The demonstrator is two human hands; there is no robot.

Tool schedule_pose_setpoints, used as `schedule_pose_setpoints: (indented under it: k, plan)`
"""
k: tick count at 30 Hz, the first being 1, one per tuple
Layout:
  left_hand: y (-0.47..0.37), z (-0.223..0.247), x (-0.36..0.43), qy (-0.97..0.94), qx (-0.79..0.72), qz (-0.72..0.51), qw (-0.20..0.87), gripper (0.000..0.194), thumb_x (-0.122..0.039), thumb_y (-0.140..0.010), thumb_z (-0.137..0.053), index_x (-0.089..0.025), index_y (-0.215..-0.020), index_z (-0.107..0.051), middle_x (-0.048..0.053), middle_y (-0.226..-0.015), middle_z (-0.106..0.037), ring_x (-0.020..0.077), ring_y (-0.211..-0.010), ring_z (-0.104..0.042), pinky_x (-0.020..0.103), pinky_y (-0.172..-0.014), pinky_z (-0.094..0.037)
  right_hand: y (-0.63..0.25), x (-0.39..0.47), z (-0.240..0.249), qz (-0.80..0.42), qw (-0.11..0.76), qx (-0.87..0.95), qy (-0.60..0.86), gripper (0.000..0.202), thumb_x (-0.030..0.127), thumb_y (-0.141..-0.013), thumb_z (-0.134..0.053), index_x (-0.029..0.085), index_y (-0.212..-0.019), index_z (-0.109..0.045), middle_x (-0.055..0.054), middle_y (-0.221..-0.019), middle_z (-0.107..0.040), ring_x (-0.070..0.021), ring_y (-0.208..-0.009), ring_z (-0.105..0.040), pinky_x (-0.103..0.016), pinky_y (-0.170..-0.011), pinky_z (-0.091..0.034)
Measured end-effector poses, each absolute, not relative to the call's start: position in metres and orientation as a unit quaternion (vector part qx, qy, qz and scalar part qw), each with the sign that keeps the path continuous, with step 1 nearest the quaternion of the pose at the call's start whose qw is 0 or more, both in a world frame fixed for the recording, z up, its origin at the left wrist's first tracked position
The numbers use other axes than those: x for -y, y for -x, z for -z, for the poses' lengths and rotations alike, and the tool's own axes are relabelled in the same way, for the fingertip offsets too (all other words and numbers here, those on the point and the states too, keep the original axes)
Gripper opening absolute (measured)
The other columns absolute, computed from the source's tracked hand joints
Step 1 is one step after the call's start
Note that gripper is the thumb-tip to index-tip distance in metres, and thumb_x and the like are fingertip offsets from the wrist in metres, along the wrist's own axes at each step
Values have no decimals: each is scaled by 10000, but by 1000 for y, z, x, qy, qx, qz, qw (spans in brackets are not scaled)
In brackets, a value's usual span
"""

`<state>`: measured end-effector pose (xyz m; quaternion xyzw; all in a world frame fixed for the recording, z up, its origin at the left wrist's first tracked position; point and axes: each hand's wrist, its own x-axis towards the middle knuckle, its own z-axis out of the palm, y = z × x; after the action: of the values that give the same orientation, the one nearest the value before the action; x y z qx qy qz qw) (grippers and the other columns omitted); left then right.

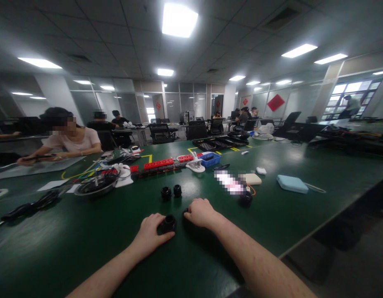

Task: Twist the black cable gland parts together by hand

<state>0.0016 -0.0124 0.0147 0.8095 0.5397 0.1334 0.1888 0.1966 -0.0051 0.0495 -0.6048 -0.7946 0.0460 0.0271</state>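
Observation:
My left hand (149, 232) is closed round the side of a black hollow fitting (169, 222), its thumb in front and fingers behind. The fitting stands on the green table with its round opening up. To the right, my right hand (201, 213) is closed near the table top, and a small dark edge shows at its fingertips; the rest of what it holds is hidden. Just beyond my hands stand two more black ribbed fittings, one on the left (166, 193) and one on the right (177, 191).
On the green table (123, 273) are a metal bowl (95, 191) with cables, a blue bin (211, 159), red strips (158, 163), a light blue case (292, 183) and a cream-coloured box (252, 179). A person (73, 138) works at the left. The table's edge runs along the right.

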Motion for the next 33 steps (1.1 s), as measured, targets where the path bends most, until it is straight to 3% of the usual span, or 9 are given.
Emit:
schedule_pose_setpoints:
  k: [17, 33]
  plan:
    - [0, -6, 8, -810, -539, -160, 163, 440, -521, -662, -532, -209, -972, -552, 36, -952, -544, 223, -900, -487, 344, -791, -367, -194, 6, -42, -61, 50, 822, 565, 289, 368, -790, -437, 169, -871, -629, -109, -913, -600, -231, -860, -554, -316, -706, -425]
    - [-1, -13, 14, -800, -547, -163, 187, 426, -538, -683, -504, -220, -964, -550, 28, -960, -535, 207, -899, -486, 325, -779, -383, -199, 6, -46, -110, 42, 821, 559, 232, 364, -758, -485, 185, -865, -587, -67, -856, -614, -195, -736, -581, -254, -574, -414]
